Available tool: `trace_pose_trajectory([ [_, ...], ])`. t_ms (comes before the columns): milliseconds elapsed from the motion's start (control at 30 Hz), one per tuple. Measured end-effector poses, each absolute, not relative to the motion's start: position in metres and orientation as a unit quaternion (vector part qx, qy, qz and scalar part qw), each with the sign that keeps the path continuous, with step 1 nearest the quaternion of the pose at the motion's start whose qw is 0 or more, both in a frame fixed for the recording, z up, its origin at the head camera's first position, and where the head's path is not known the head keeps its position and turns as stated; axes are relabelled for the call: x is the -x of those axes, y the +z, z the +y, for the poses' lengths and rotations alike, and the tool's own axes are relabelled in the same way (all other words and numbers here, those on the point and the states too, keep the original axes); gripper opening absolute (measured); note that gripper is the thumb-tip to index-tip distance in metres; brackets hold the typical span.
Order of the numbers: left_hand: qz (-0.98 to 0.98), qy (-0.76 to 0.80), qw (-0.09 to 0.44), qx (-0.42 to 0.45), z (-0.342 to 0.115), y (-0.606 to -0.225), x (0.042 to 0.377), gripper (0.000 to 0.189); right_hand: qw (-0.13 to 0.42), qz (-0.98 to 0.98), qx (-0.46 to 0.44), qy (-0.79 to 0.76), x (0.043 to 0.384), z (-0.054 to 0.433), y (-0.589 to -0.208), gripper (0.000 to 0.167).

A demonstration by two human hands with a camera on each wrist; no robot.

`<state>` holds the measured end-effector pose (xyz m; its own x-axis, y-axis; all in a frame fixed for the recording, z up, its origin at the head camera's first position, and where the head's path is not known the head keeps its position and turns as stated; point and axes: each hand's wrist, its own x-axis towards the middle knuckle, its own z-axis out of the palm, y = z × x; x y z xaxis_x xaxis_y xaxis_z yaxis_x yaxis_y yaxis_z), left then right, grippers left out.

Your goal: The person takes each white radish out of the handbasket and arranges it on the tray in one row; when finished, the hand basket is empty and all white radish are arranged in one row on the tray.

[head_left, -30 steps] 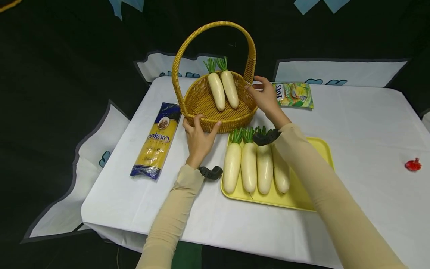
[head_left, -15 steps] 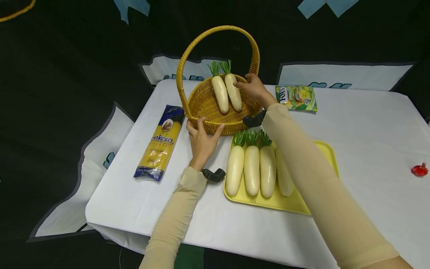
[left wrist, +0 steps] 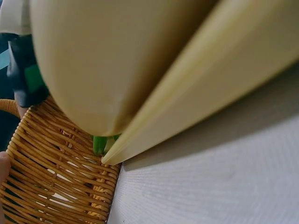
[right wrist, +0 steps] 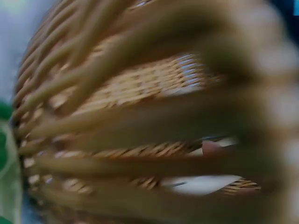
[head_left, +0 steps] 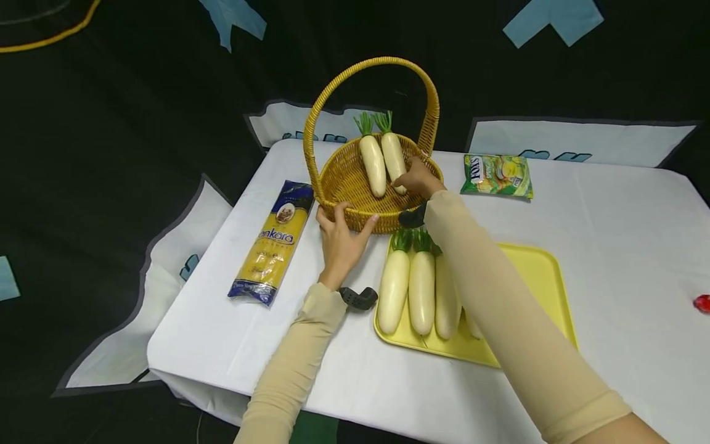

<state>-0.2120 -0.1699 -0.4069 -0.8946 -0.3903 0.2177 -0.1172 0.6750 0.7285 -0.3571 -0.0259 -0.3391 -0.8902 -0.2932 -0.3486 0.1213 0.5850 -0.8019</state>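
Observation:
A round wicker basket (head_left: 355, 217) with a tall arched handle stands at the back of the table. Inside lean two white radishes, a left one (head_left: 373, 165) and a right one (head_left: 392, 153), their green tops over the far rim. My left hand (head_left: 342, 246) grips the basket's near-left rim. Reaching in over the right rim, my right hand (head_left: 420, 180) holds the right radish near its lower end; some of its fingers are hidden. More white radishes (head_left: 394, 290) lie side by side on a yellow tray (head_left: 535, 271), partly behind my right sleeve.
To the left of the basket is a yellow and blue pasta packet (head_left: 274, 243). Behind and right sits a green Fox's sweets bag (head_left: 497, 177). A small red object (head_left: 702, 303) lies at the far right of the white-covered table (head_left: 627, 246).
My right hand has left the basket's rim by the handle and moved inside, down to the right radish's lower end. My left hand stays on the rim. The head view has shifted slightly.

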Motion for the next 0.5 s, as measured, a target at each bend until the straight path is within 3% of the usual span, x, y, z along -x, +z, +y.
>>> trace_pose_trajectory([
  [233,-0.9,-0.372,0.178,-0.144,-0.169,-0.41,0.208,0.07,0.13,0.909,0.106,-0.381,0.358,-0.03,-0.359,0.081],
  [500,-0.899,-0.375,0.179,-0.14,-0.169,-0.405,0.21,0.07,0.112,0.91,0.129,-0.379,0.361,-0.032,-0.359,0.083],
])
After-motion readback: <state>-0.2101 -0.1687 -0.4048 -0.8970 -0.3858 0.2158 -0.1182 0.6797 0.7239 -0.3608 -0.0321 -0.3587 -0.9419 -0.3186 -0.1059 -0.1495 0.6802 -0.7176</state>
